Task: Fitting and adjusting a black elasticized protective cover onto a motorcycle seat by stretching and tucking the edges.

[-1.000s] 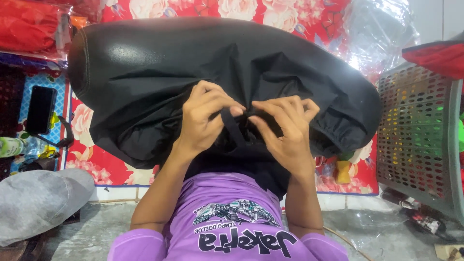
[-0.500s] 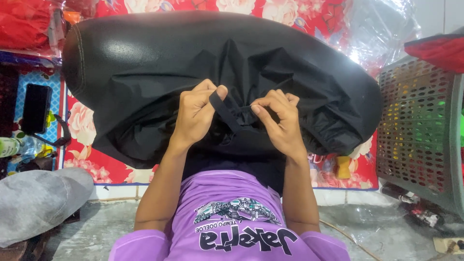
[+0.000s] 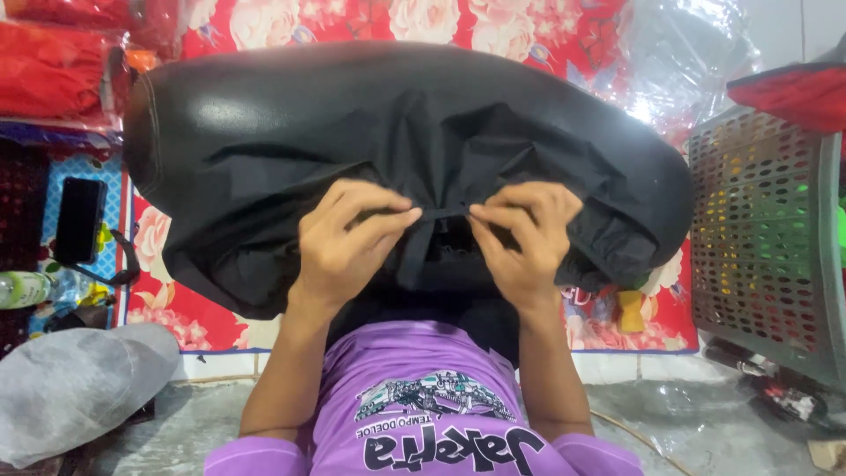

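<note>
**Fingers pinched on black fabric, both hands**

Fingers (image 3: pixel 401 210) of left hand (image 3: pixel 348 247) closed, thumb against forefinger, pinching a fold of black cloth (image 3: pixel 388 141) near its lower gathered edge. Fingers of right hand (image 3: pixel 529 238) likewise closed on same edge, tips just beside those of left hand, almost touching at centre. Thin black strip (image 3: pixel 416 256) hanging down between the two hands; cannot tell whether cord or fold.

Cloth stretched over large rounded form, smooth and shiny along upper left, bunched and wrinkled toward the hands. Held up in front of torso, above purple shirt (image 3: pixel 423 414) with printed design. Both forearms raised from below, bare.

Behind cloth: red floral sheet (image 3: pixel 493 22) across background, clear plastic wrap (image 3: pixel 679 62) upper right. Right side: grey perforated basket (image 3: pixel 767 238), red item (image 3: pixel 793 88) resting above it. Left side: dark phone (image 3: pixel 79 219) on blue patterned surface, green bottle (image 3: pixel 22 289) near it, red packaged goods (image 3: pixel 53 70) above. Lower left: grey rounded fabric object (image 3: pixel 75 388) on floor. Small yellow item (image 3: pixel 630 310) under cloth's right end.
</note>
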